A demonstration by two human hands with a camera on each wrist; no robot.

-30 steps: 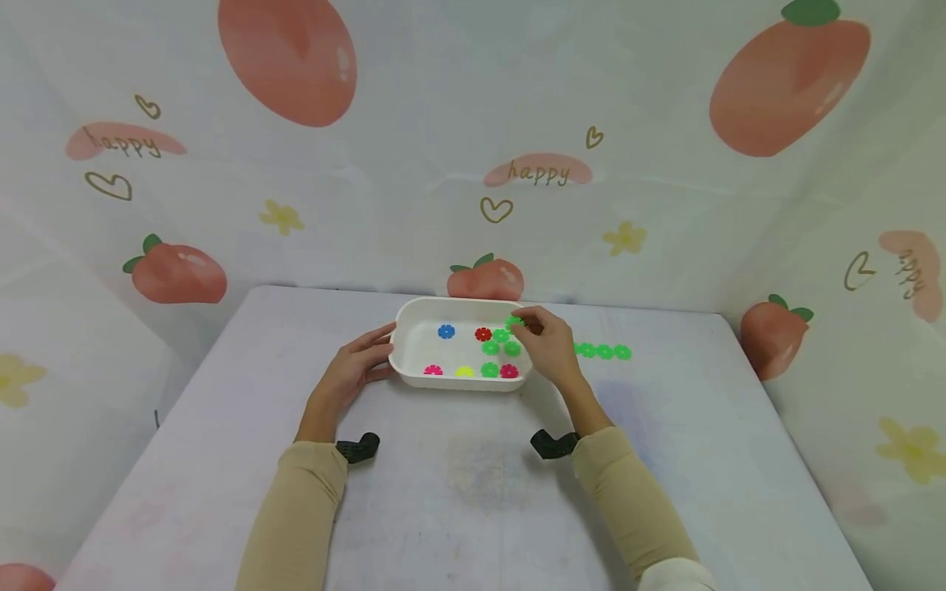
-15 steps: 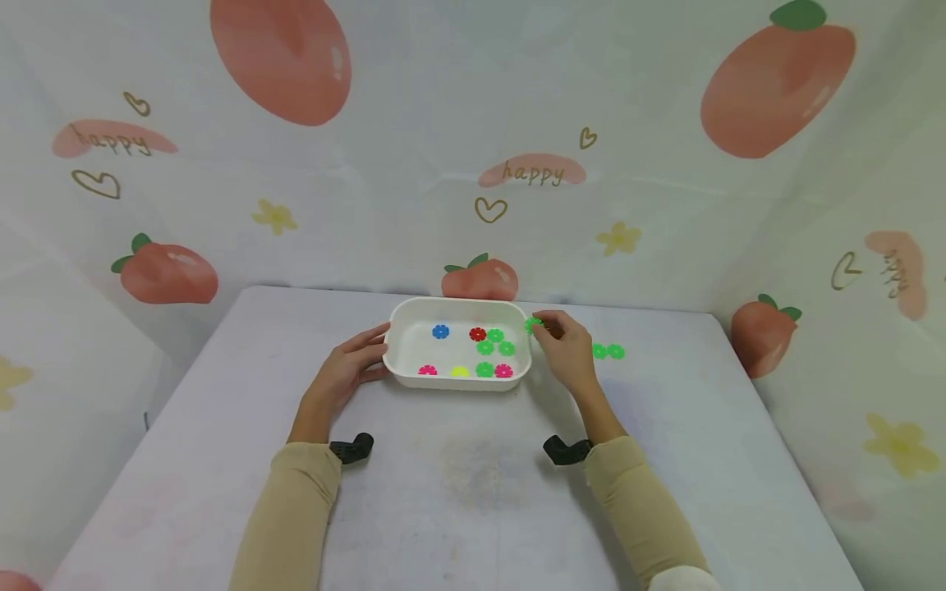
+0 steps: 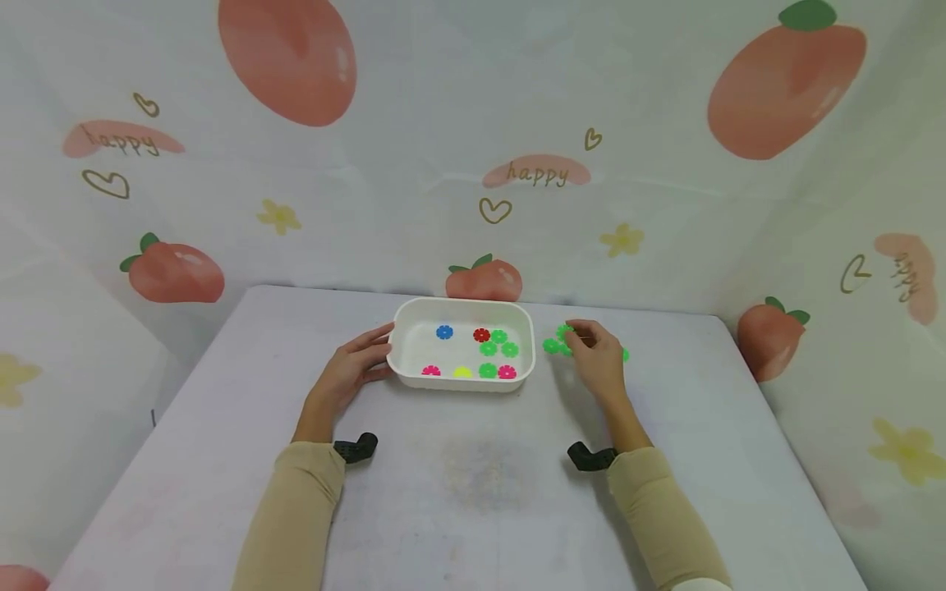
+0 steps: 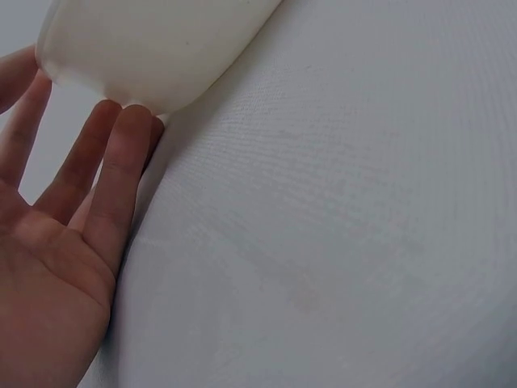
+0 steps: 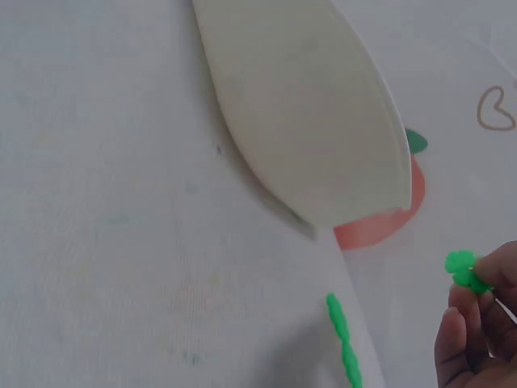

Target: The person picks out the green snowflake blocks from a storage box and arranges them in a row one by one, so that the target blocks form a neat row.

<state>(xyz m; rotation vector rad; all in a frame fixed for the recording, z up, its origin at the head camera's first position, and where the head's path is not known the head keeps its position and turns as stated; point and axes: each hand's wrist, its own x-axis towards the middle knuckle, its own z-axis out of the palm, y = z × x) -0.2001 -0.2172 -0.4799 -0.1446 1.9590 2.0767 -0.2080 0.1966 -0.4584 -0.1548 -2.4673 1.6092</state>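
In the head view a white plastic tray [image 3: 410, 349] holds several flower-shaped plastic discs: green discs [image 3: 489, 349], a red disc [image 3: 481, 335], a blue disc [image 3: 444, 332], a yellow disc [image 3: 462, 373] and pink ones. My left hand [image 3: 346, 377] touches the tray's left end with mostly straight fingers, as the left wrist view confirms at the tray's outer wall [image 4: 153, 48]. Right of the tray, my right hand [image 3: 602, 361] pinches a green flower-shaped disc [image 5: 462, 267] between thumb and fingers, above a row of green discs [image 3: 551, 345]. This hand hides part of the row.
The tray stands near the back of a table [image 3: 473, 525] with a white cover. Behind it hangs a white curtain [image 3: 414, 164] printed with fruit, flowers and hearts. A black wrist device [image 3: 358, 448] sits on the left arm, another [image 3: 591, 456] on the right.
My right hand has lifted a green flower-shaped disc from the tray's right side and carried it right, over the rim, to above the row's left end. My left hand stays at the tray.
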